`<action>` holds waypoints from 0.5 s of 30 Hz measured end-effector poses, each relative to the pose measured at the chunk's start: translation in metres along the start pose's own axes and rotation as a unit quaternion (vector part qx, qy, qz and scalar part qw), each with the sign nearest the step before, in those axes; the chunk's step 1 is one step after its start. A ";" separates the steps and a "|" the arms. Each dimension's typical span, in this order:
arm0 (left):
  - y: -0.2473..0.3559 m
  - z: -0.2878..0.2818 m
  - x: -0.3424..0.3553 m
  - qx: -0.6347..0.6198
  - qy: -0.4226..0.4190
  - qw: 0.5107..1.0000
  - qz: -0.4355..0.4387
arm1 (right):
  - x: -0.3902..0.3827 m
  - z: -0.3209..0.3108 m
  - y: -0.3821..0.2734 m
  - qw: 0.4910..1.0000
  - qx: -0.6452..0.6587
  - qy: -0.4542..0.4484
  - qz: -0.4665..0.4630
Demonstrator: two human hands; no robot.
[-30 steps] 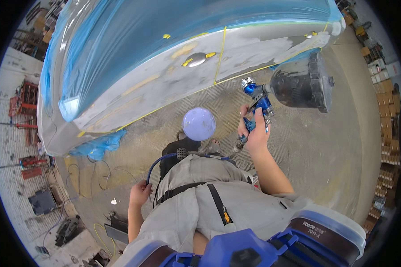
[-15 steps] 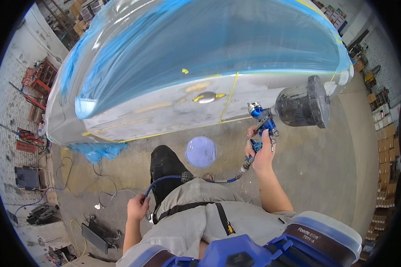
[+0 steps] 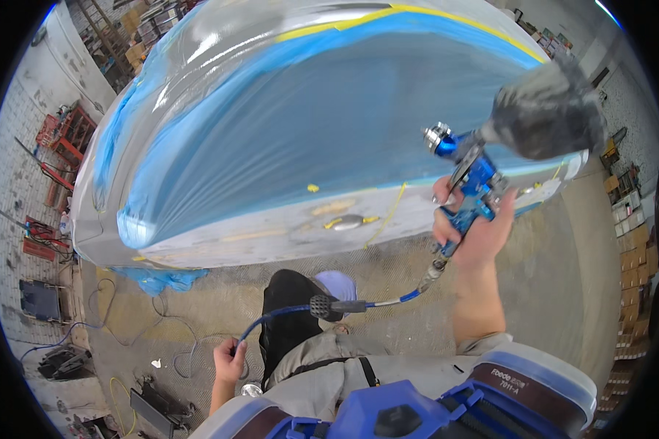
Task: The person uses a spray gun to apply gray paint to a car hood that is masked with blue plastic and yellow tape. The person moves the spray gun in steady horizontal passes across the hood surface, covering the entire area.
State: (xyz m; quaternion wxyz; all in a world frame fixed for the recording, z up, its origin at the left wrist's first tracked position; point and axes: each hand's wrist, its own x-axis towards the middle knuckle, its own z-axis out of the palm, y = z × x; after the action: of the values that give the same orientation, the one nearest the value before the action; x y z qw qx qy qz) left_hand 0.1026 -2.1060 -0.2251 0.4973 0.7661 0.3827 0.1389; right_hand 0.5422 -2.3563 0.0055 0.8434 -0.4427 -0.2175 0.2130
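My right hand (image 3: 483, 230) is wrapped round the handle of a blue spray gun (image 3: 476, 172). A dark, paint-smeared cup (image 3: 545, 110) sits on the gun, blurred by motion. The gun is held up in front of the car (image 3: 271, 238), whose windows lie under blue masking film (image 3: 307, 124) edged with yellow tape. From the gun's handle a blue air hose (image 3: 278, 313) with a black fitting runs to the left. My left hand (image 3: 229, 360) is closed on that hose, low beside my dark-clad knee. Grey primed patches and a taped door handle (image 3: 348, 221) show on the car's side.
A lilac round lid-like object (image 3: 337, 284) is on the floor, partly behind my knee. Loose hose (image 3: 190, 344) curls across the floor at left. Red equipment (image 3: 66, 139) stands along the left wall, and stacked cartons (image 3: 633, 271) line the right. A blue respirator (image 3: 395, 413) fills the lower edge.
My right hand has raised the spray gun up and to the right, lifting the hose with it. The view has tilted up, showing more of the car's top. My left hand keeps its hold.
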 end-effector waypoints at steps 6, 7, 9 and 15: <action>0.072 0.003 0.029 -0.070 -0.054 0.990 -0.106 | 0.177 0.098 -0.082 0.993 -0.086 -0.004 0.083; 0.084 -0.005 0.027 -0.060 -0.064 0.987 -0.136 | 0.207 0.116 -0.091 0.987 -0.124 0.011 0.097; 0.099 -0.027 0.025 0.036 -0.132 0.972 -0.191 | 0.259 0.145 -0.106 0.975 -0.180 0.022 0.128; 0.111 -0.060 -0.004 0.130 -0.144 0.940 -0.281 | 0.341 0.212 -0.105 0.931 -0.284 0.034 0.226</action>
State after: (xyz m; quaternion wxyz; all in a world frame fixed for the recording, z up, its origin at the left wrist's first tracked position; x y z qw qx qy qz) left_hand 0.1135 -2.0932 -0.1000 0.4616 0.6976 0.5213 -0.1691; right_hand 0.7195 -2.0835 0.2630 0.6191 -0.7082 -0.1340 0.3118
